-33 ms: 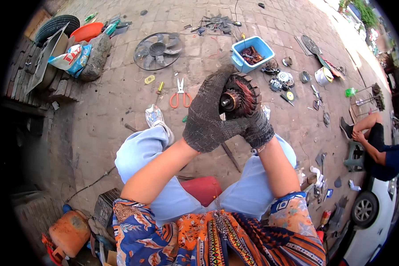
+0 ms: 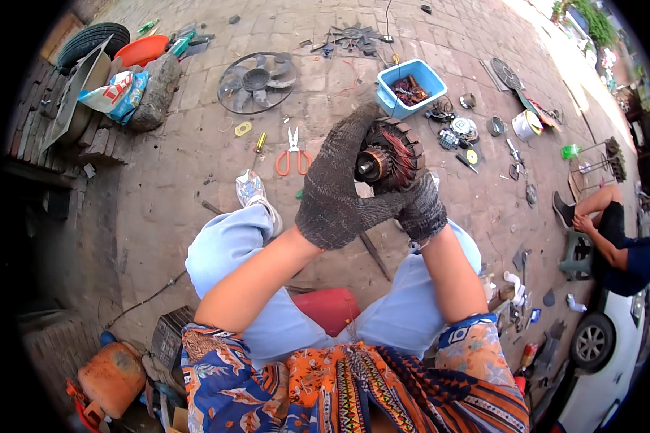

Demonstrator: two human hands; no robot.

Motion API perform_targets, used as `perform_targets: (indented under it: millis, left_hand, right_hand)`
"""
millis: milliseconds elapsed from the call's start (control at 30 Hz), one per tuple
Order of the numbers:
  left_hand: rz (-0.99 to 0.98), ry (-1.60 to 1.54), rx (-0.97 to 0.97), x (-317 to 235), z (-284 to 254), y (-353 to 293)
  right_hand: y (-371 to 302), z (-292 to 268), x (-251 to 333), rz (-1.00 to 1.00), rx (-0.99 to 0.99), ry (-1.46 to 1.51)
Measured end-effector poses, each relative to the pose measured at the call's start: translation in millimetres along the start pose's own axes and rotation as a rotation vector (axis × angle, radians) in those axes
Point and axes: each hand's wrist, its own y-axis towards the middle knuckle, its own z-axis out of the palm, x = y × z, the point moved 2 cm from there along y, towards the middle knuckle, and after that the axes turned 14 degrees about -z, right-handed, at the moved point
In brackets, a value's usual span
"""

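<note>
Both my hands wear dark grey knitted gloves and hold a motor rotor (image 2: 396, 160) up in front of my knees. The rotor has a short metal shaft, a copper-coloured collar, reddish windings and dark fins round its rim. My left hand (image 2: 334, 184) wraps its left side, thumb toward the lower edge and fingers reaching up behind it. My right hand (image 2: 422, 209) is closed against its lower right side, its fingers partly hidden. On the ground beyond lie orange-handled scissors (image 2: 293, 153) and a yellow-handled screwdriver (image 2: 259, 143).
A blue basin (image 2: 412, 90) with copper-coloured scrap stands ahead, metal parts (image 2: 461, 133) beside it. A fan wheel (image 2: 257, 83) lies farther left. Someone sits on a green stool (image 2: 578, 256) at right, near a white car (image 2: 610, 368). An orange container (image 2: 113, 379) is at lower left.
My hands and the rotor have shifted very slightly to the left; the grip looks the same.
</note>
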Motion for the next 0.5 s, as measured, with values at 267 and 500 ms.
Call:
perform_targets:
  millis: [267,500]
  left_hand:
    - [0.072,0.031,-0.030,-4.3,-14.2,2.9]
    - [-0.058,-0.032,0.035,-1.5,-7.5,0.4]
  right_hand:
    - [9.4,-32.3,50.4,0.185,-0.405,0.219]
    - [9.0,-31.4,62.8,0.372,-0.392,0.340]
